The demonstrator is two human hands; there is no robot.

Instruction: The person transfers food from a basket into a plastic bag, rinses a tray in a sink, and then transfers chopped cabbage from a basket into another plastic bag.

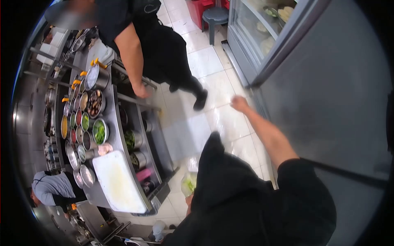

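Observation:
My left hand (189,200) is low beside my black clothing, mostly hidden by it. It is closed on a clear plastic bag (189,183) with pale green pieces in it, perhaps cut vegetables. Out in front of me, over the tiled floor, my right hand (239,103) is curled and slightly blurred, with nothing visible in it. The grey metal side of a fridge (320,90) is nearest to that hand.
A steel counter (117,123) on the left carries several ingredient containers and a white cutting board (119,180). A co-worker in black (160,53) stands ahead; another person (55,187) bends at lower left. A grey stool (215,16) stands beyond.

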